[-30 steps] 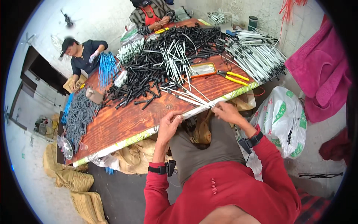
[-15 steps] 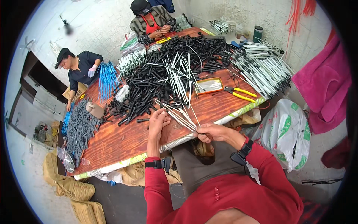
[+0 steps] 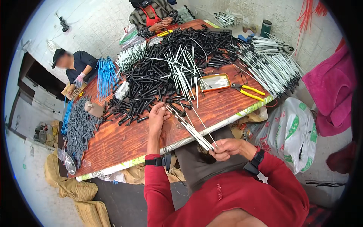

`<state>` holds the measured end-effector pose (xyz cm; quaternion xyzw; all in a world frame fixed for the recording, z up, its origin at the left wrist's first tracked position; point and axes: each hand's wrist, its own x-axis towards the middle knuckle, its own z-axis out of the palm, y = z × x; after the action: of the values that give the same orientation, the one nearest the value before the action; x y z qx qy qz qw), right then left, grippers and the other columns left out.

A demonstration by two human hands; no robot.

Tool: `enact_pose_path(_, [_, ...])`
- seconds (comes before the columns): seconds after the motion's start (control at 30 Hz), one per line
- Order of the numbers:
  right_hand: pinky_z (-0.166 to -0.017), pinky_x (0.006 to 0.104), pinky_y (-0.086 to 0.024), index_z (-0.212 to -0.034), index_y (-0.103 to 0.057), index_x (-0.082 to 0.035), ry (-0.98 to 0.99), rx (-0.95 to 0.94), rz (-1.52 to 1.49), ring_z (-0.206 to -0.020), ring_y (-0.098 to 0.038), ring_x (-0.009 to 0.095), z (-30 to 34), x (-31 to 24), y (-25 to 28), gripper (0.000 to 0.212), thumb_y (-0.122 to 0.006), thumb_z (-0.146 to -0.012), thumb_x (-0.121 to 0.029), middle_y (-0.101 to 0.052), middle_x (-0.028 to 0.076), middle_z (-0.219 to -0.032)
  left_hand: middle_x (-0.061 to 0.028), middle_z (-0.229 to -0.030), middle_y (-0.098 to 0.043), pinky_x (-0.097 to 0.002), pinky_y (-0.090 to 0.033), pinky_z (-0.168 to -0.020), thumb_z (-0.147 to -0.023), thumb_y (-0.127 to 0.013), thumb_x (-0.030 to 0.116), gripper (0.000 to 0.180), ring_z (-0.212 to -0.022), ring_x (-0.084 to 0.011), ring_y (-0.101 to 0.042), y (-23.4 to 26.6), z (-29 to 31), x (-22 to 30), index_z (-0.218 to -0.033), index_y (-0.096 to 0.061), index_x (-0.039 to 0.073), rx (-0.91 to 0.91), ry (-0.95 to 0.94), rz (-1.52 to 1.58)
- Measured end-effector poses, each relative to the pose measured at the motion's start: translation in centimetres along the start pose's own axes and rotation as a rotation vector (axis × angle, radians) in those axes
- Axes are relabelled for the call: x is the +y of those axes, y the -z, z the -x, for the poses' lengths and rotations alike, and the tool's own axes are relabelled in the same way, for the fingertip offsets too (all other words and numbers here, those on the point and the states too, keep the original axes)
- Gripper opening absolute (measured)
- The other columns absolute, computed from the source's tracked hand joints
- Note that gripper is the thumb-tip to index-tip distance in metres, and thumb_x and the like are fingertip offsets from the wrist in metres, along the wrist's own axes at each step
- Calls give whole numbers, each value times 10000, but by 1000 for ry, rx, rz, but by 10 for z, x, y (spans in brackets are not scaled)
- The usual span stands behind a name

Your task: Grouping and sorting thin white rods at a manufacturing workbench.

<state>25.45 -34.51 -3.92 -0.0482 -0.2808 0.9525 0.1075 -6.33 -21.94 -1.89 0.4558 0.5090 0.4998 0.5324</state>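
My right hand [image 3: 227, 149] is closed around the near ends of a bundle of thin white rods [image 3: 193, 130], held over the table's front edge. One rod splays away from the rest. The bundle's far ends look black. At those ends is my left hand [image 3: 158, 115], its thumb and fingertips pinched together on the tips; how many rods it grips is hidden. Beyond my hands, a loose cluster of white rods [image 3: 183, 72] lies across a large heap of black plastic parts [image 3: 151, 83]. Pliers with yellow handles [image 3: 251, 91] rest to the right.
An orange-rimmed tray [image 3: 215, 82] holds small white pieces. White rods with black ends [image 3: 268, 64] are stacked at right. Grey parts [image 3: 81, 128] and blue rods [image 3: 106, 77] lie left on the wooden table [image 3: 124, 151]. Two people work across it. A plastic bag [image 3: 289, 132] stands right.
My right hand has moved right and nearer to me with the rods, which now lie closer together. My left fingertips are now at their far ends. The co-worker at left has raised an arm.
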Motion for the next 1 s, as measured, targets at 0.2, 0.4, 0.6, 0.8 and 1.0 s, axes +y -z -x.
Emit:
enact_pose_path(0.2, [-507, 224, -341, -1046, -549, -17, -35, 28, 263, -546, -405, 83, 8, 12, 2, 205, -508, -1023, -216, -449, -16, -649, -92, -1154, -654, -266, -548, -761, -969, -539, 63, 343, -905, -130, -648, -5, 18, -10, -1300, -511, -21, 93, -122, -21])
enact_pose_path(0.4, [-519, 222, -349, -1053, -548, -10, -16, 341, 597, -578, -421, 62, 15, 33, 3, 202, -514, -1008, -204, -472, -19, -679, -149, -1296, -585, -276, -539, -799, -969, -510, 33, 419, -979, -161, -632, -24, 82, -10, -1372, -422, -39, 311, -260, -17])
enact_pose_path(0.6, [-520, 225, -347, -1078, -546, 6, 15, 472, 668, -581, -407, 60, 1, 23, -8, 239, -528, -1002, -220, -463, -23, -680, -152, -1221, -597, -272, -533, -801, -972, -508, 52, 404, -949, -158, -623, -49, 140, -15, -1355, -421, -45, 365, -316, -32])
enact_pose_path(0.8, [-511, 232, -310, -1142, -551, 18, 92, 621, 570, -583, -384, 64, 6, 23, -21, 437, -433, -1043, -390, -427, -27, -687, -91, -1013, -651, -237, -529, -697, -983, -549, 103, 266, -774, -99, -606, -54, 174, -25, -1215, -527, -25, 163, -158, -22])
enact_pose_path(1.0, [-506, 220, -302, -1151, -550, 10, 13, 633, 493, -577, -362, 58, 13, 25, -16, 517, -380, -1050, -468, -397, -46, -677, -61, -904, -664, -217, -506, -633, -973, -592, 145, 226, -698, -79, -589, -57, 167, -18, -1137, -560, -8, 171, -87, -14])
